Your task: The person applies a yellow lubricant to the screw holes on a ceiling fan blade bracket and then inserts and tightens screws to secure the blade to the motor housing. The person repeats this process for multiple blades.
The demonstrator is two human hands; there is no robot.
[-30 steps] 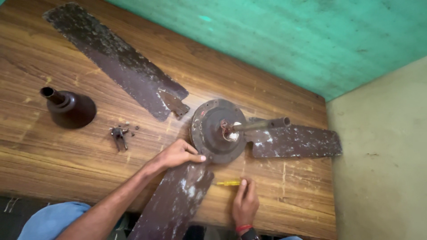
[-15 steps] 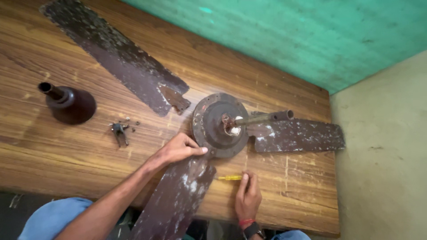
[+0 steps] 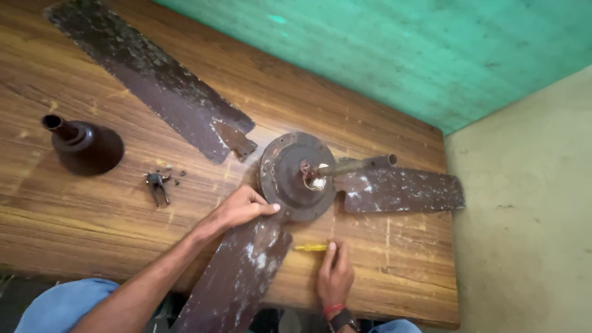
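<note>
An old brown ceiling fan motor hub (image 3: 299, 174) lies on a wooden table (image 3: 74, 222), with a short metal rod (image 3: 361, 165) sticking out to the right. My left hand (image 3: 239, 208) rests against the hub's lower left rim, just above a stained blade (image 3: 237, 277) that points toward me. My right hand (image 3: 335, 274) lies flat on the table, its fingertips on a small yellow screwdriver (image 3: 309, 248). A second blade (image 3: 401, 191) runs right from the hub. A third blade (image 3: 151, 83) lies detached at the upper left.
A dark brown bell-shaped fan canopy cover (image 3: 83, 145) stands at the left. A few small screws and a metal clip (image 3: 158, 183) lie near it. A green wall (image 3: 394, 55) backs the table. A beige floor (image 3: 524, 234) lies past its right edge.
The view has shifted slightly. My right hand has moved a little closer to the yellow screwdriver. My left hand stays at the hub's rim.
</note>
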